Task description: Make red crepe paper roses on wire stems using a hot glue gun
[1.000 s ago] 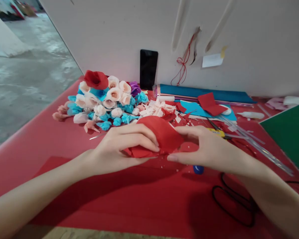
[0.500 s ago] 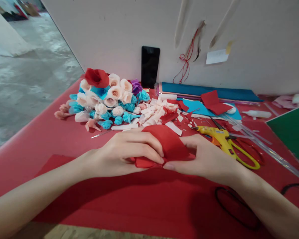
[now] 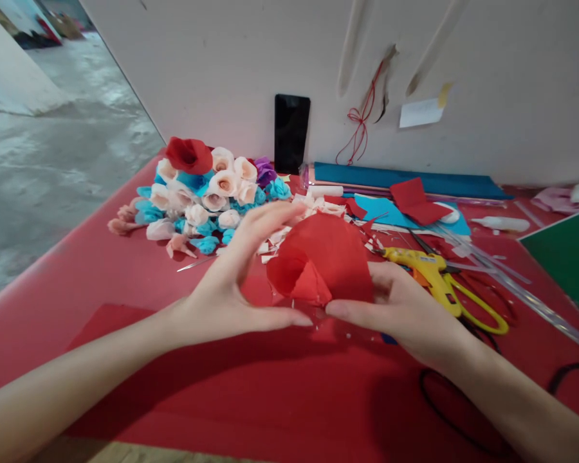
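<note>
A red paper flower (image 3: 335, 254) with curved petals is held upright over the front of the table. My right hand (image 3: 390, 302) pinches its lower right side, thumb in front and the fingers partly hidden behind the paper. To the left of the flower, my left hand (image 3: 244, 276) is spread, thumb and fingers apart in a wide curve around that side, holding nothing. Under both hands a large red sheet (image 3: 222, 399) lies on the red table (image 3: 33, 283).
Paper flowers (image 3: 222, 183) are heaped at the back left, with paper scraps beside them. A black phone (image 3: 292, 132) leans on the wall. Right of the flower lie a yellow glue gun (image 3: 427, 267), scissors (image 3: 482, 315), clear sticks (image 3: 525, 289) and a white bottle (image 3: 502, 224).
My left hand has let go of the red paper and opened out to the left. The flower now stands more upright in my right hand, its folded petals showing.
</note>
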{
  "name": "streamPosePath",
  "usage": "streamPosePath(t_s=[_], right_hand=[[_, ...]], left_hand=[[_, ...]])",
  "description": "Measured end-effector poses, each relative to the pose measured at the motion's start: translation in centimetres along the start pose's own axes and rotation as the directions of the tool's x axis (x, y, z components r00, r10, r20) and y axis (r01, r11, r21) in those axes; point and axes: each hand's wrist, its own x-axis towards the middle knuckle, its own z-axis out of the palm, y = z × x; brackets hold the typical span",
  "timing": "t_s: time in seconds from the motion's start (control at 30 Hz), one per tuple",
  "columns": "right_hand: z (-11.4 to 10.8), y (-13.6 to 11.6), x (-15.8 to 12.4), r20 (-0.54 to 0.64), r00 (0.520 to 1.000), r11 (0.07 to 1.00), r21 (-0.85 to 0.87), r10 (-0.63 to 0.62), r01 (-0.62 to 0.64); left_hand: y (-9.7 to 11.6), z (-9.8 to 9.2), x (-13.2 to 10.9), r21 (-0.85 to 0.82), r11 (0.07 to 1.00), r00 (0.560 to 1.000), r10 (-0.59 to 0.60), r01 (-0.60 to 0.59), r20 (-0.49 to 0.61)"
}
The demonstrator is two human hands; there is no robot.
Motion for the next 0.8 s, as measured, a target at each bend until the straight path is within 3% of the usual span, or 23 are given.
streamPosePath(t_s=[0.1,0.27,0.43,0.53,0.8], right_hand=[[0.1,0.2,0.0,-0.013,1.0,0.999,0.034,0.014,-0.013],[0.1,0.5,0.0,-0.003,0.999,0.999,0.018,0.038,-0.038],[0.3,0.8,0.0,0.009,0.999,0.998,0.047,0.034,-0.035],[0.3,0.9,0.2,0.026,0.998,0.993,0.097,0.06,-0.062],[0.5,1.0,0.9,0.115,0.993,0.986,0.158,0.026,-0.044]], left_hand=[[0.2,0.7,-0.2,-0.182,0.977,0.978,-0.078,0.114,0.195],[0.6,1.7,-0.8,-0.367,0.886,0.952,-0.212,0.283,0.222],[0.7,1.9,-1.1,-0.454,0.846,0.96,-0.237,0.279,0.148],[0.9,1.9,-1.1,-0.527,0.793,0.952,-0.261,0.305,0.158],[1.3,1.9,-1.3,-0.665,0.573,0.878,-0.315,0.478,0.36]])
